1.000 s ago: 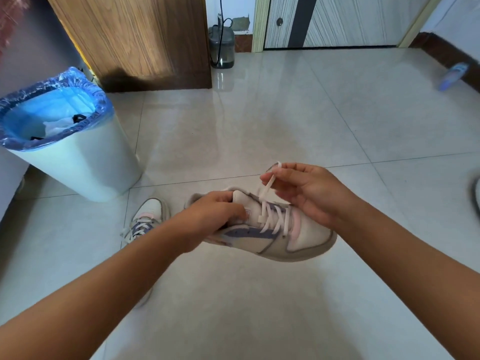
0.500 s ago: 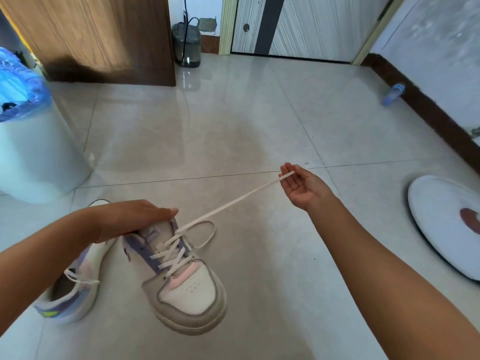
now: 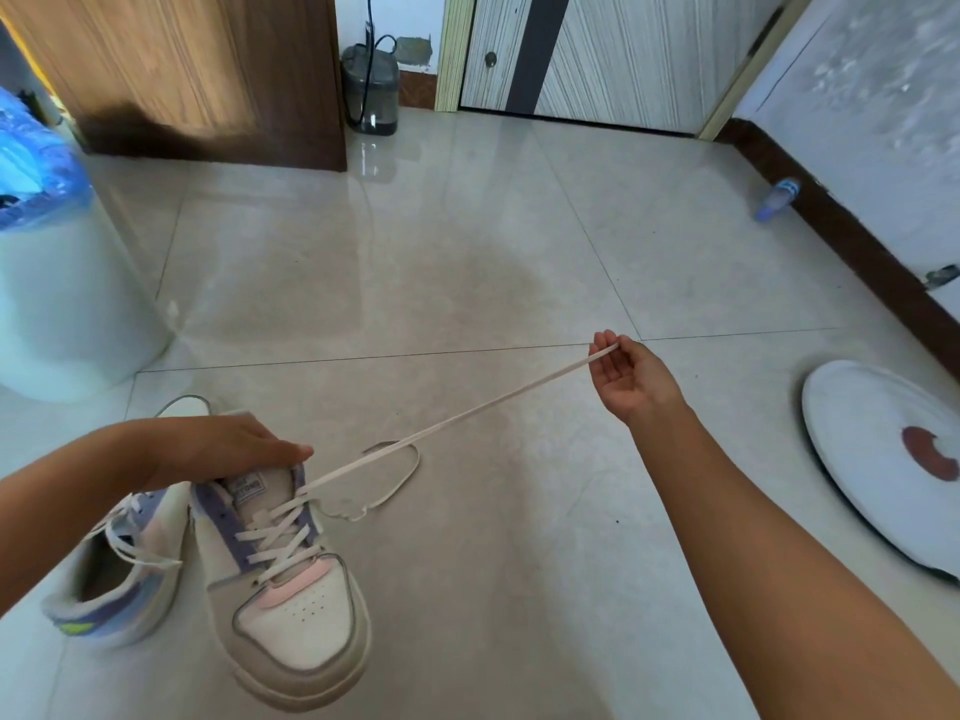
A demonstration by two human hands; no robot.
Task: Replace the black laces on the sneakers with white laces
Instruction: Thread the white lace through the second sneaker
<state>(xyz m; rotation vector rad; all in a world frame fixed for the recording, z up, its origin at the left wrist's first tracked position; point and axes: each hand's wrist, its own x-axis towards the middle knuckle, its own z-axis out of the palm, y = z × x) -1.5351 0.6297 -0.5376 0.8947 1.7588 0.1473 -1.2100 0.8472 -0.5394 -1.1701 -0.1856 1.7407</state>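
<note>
Our left hand (image 3: pixel 223 449) clamps the sneaker (image 3: pixel 283 579) collar on the floor, toe toward us. Right hand (image 3: pixel 631 379) pinches the white lace (image 3: pixel 467 415) end, taut up-right from the top eyelet.

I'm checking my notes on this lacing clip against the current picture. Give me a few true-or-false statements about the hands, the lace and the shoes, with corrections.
1. The right hand pulls a white lace taut, up and away from the shoe. True.
2. The left hand rests on the heel end of the laced sneaker. True.
3. The laces crossing that sneaker's eyelets are black. False: they are white.
4. The second sneaker lies to the right of the laced one. False: it lies on its left, under the left forearm.
5. A slack loop of lace lies on the floor beside the shoe. True.
6. The bin with the blue liner stands by the right hand. False: it stands at the far left.
</note>
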